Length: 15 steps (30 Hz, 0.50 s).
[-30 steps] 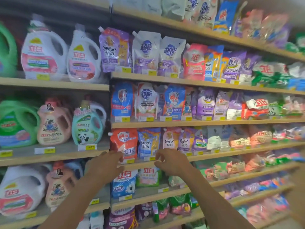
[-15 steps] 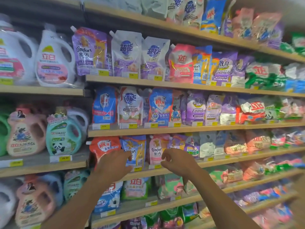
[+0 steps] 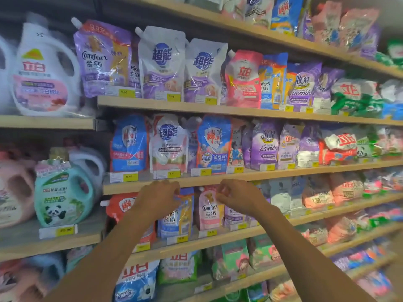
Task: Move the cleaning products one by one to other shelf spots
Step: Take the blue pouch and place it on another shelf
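Note:
Both my hands reach to the third shelf of refill pouches. My left hand rests on the top of the blue Comfort pouch, fingers curled at its upper edge. My right hand pinches the top of the pink Comfort pouch beside it. Both pouches stand upright on the shelf. A red pouch stands left of my left hand, partly hidden by my forearm. Whether either hand has a firm grip is unclear.
Wooden shelves run across the view, packed with detergent pouches and bags. Large jugs stand at left, including a teal panda jug and a white jug. The shelf board above hangs just over my hands. Yellow price tags line the edges.
The view has shifted closer and to the right. Both hands have risen from the shelf edge to the tops of the blue and pink pouches.

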Tool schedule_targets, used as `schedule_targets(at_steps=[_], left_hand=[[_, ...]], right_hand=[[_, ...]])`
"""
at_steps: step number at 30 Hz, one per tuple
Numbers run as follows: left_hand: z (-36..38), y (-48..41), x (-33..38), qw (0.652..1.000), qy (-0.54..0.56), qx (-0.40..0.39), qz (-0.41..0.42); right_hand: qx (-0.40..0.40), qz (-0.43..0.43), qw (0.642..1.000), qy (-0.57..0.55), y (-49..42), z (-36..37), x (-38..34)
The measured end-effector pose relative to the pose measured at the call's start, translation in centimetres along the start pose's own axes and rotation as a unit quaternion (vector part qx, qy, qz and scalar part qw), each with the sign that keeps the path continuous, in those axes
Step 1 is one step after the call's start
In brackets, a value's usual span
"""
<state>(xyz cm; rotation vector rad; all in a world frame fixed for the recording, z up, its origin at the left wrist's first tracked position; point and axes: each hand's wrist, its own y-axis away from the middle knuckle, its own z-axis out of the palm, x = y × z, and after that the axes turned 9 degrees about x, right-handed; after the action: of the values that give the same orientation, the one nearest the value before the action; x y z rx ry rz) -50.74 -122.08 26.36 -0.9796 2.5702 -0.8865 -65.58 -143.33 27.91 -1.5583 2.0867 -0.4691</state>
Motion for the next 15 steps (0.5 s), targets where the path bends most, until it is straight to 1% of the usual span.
schedule_targets(at_steps=[5, 9, 12, 15], left_hand=[[2.0, -5.1, -0.5, 0.999, 0.033, -0.005, 0.022], [3.7, -8.8, 0.0, 0.999, 0.024, 0.016, 0.026], [5.6, -11.2, 0.6, 0.998, 0.028, 0.059, 0.022], [7.6, -13.7, 1.7, 0.994, 0.025, 0.106, 0.015]], right_hand=[[0.018, 0.023, 0.999, 0.017, -3.8, 0.5, 3.0], [0.027, 0.023, 0.999, 0.018, -7.1, 1.5, 6.4], [0.046, 0.005, 0.999, 0.015, -9.8, 2.9, 9.4], [0.045, -0.018, 0.999, 0.005, -12.9, 4.3, 12.3]])
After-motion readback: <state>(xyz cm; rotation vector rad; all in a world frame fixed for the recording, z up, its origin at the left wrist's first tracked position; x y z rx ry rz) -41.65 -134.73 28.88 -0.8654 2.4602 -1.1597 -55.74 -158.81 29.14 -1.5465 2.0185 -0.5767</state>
